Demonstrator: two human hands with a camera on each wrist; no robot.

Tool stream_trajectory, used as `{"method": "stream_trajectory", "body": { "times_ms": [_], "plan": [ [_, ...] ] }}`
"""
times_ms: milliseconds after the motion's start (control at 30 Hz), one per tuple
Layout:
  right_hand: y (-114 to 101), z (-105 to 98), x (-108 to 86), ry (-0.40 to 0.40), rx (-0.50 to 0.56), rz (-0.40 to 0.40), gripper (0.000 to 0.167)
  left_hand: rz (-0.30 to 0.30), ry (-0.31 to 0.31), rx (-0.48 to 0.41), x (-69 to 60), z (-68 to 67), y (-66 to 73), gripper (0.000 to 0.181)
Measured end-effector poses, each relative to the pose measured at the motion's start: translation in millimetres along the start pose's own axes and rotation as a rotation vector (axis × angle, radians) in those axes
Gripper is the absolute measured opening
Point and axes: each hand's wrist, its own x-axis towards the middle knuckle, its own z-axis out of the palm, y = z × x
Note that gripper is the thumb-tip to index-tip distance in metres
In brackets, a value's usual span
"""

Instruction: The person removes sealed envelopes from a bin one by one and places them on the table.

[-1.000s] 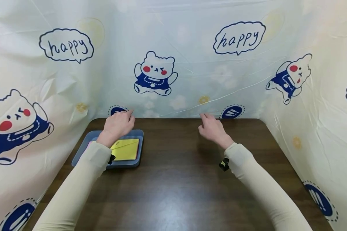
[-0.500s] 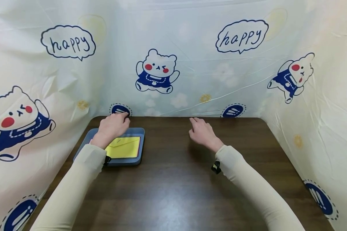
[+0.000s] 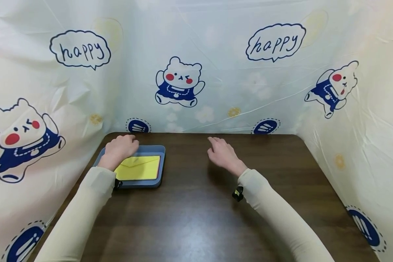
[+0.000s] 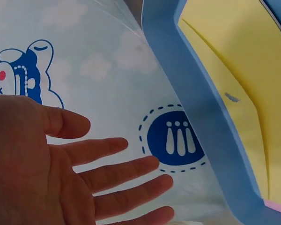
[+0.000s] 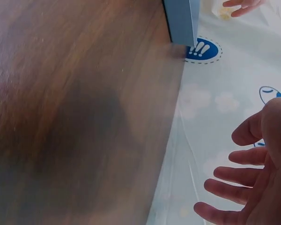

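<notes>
My left hand (image 3: 119,150) hovers over the left part of a blue tray (image 3: 162,154), holding nothing. In the left wrist view its fingers (image 4: 117,176) are spread and fairly straight, apart from the tray wall. A yellow envelope (image 3: 139,169) lies flat in the tray, its flap side up. Something pink shows under the envelope's edge; what it is cannot be made out. Over the middle of the table, right of the tray, my right hand (image 3: 225,155) is held up with nothing in it. Its fingers (image 5: 232,190) look loosely spread in the right wrist view.
The tray stands on a dark brown wooden table (image 3: 196,211) near its back left corner. A pale printed curtain (image 3: 226,91) encloses the table at the back and both sides. Dark wrist cameras sit under both cuffs, such as the right wrist camera (image 3: 238,193).
Both hands have moved to the left and a little nearer to me. More of the yellow envelope is uncovered. The tray and the envelope stay in place.
</notes>
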Motion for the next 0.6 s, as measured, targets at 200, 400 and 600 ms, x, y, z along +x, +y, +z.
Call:
{"method": "stream_trajectory", "body": {
  "times_ms": [200,400,600],
  "plan": [
    [-9.0,8.9,-1.1,-0.021,0.013,-0.012,0.053,-0.062,-0.077,-0.023,-2.9,4.6,-7.6,0.064],
    [-18.0,17.1,2.8,-0.029,0.028,-0.031,0.053,-0.105,-0.138,-0.011,-6.7,-2.2,-18.8,0.067],
    [-26.7,21.4,2.8,-0.034,0.043,-0.024,0.053,-0.113,-0.197,-0.030,-6.4,-8.6,-29.3,0.068]
  ]
}}
